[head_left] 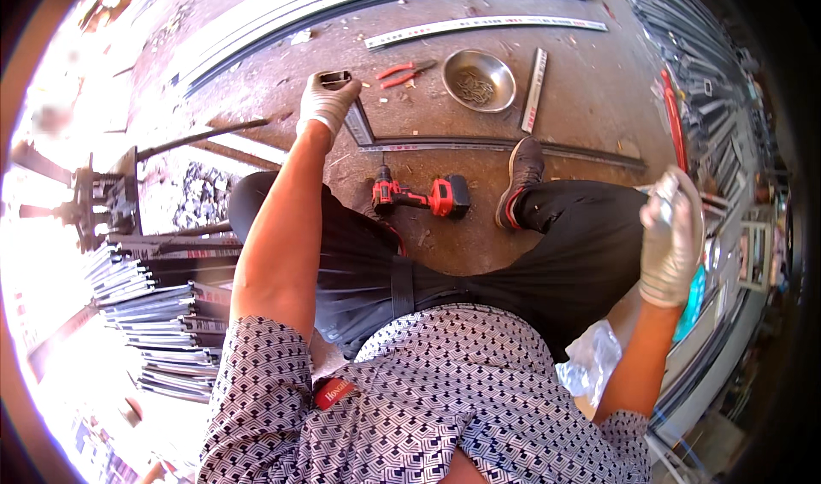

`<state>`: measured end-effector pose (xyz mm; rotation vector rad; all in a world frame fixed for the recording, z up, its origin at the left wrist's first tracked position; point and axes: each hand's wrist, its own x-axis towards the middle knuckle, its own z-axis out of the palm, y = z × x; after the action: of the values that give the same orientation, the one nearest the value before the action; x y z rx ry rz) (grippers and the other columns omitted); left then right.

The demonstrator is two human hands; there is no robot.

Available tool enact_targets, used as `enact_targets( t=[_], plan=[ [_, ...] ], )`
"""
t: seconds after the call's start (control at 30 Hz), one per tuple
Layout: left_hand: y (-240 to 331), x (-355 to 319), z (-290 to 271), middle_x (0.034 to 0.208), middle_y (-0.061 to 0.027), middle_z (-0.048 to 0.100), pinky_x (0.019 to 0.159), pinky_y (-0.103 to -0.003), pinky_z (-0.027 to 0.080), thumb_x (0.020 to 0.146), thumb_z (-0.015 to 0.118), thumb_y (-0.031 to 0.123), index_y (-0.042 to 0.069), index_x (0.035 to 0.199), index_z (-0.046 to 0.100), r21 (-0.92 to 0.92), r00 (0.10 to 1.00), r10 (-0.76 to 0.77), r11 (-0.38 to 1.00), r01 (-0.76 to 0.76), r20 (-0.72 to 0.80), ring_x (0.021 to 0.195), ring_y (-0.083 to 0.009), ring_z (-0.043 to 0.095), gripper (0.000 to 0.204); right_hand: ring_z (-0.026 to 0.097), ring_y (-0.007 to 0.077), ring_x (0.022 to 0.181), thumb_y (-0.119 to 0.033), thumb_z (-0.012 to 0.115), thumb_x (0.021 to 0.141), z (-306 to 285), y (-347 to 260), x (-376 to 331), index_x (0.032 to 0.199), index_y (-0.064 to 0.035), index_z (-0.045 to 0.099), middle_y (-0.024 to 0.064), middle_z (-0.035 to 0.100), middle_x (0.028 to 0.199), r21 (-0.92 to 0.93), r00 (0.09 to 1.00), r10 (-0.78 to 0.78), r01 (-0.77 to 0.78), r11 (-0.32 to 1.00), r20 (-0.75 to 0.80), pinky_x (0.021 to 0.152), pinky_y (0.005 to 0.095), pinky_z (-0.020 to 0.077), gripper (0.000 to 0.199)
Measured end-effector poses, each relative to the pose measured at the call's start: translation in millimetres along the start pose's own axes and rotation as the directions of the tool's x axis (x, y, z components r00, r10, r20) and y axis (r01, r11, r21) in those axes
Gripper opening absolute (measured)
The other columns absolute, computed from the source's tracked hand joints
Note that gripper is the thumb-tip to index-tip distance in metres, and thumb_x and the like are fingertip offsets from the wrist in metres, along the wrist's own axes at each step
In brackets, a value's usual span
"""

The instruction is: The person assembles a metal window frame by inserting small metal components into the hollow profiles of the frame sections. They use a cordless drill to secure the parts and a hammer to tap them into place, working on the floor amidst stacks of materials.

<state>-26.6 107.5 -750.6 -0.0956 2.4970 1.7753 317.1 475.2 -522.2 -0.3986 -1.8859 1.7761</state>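
My left hand (pixel 328 106), in a pale work glove, is closed round the upper end of a short hollow metal profile (pixel 357 125). Its lower end meets a long dark metal profile (pixel 479 144) lying across the floor by my feet, forming a corner. Out to the right, my gloved right hand (pixel 670 249) is raised above my knee with its fingers curled. Something pale and shiny shows at those fingertips, too blurred to name. Between my feet lies a red and black cordless drill (pixel 419 197), its chuck pointing towards that corner.
Beyond the profile are red-handled pliers (pixel 406 73), a steel bowl (pixel 479 80) of small screws or rivets, and loose profile strips (pixel 487 27) (pixel 534 91). Profiles are stacked at left (pixel 171 330) and right (pixel 718 82). A dark metal stand (pixel 115 189) is at left; a plastic bag (pixel 590 360) lies at right.
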Motion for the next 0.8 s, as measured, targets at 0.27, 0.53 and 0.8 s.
enact_targets(
  t=[0.27,0.53,0.8],
  plan=[
    [7,-23,-3,0.104,-0.0057,0.07,0.086,-0.028,0.053,0.081,0.085,0.022,0.004,0.129,0.056,-0.026,0.999,-0.049,0.998,0.049,-0.01,0.093,-0.0129,0.065,0.059,0.07,0.0196,0.09,-0.013,0.068,0.097,175,68,82,0.131,-0.0008,0.061,0.0082,0.07,0.106,0.274,0.821,0.202,-0.394,0.877,0.534,0.08,0.0346,0.0595,0.036],
    [36,-36,-4,0.127,-0.0157,0.062,0.097,-0.035,0.051,0.08,0.083,0.021,0.001,0.141,0.048,0.101,0.969,0.215,0.974,-0.203,-0.121,0.108,-0.0235,0.064,0.073,0.07,0.0174,0.09,-0.008,0.066,0.097,227,111,111,0.127,-0.0008,0.062,0.0072,0.069,0.106,0.202,0.748,0.231,-0.438,0.876,0.622,0.083,0.0334,0.061,0.031],
    [97,-55,-20,0.112,-0.0163,0.068,0.093,-0.045,0.052,0.081,0.076,0.014,0.007,0.123,0.063,0.158,0.631,0.774,0.617,-0.771,0.054,0.105,-0.0393,0.064,0.044,0.065,0.0129,0.096,-0.008,0.067,0.095,268,104,131,0.127,-0.0031,0.063,0.0058,0.068,0.11,-0.164,0.737,0.28,-0.228,0.96,0.615,0.085,0.0289,0.0535,0.033]
  ],
)
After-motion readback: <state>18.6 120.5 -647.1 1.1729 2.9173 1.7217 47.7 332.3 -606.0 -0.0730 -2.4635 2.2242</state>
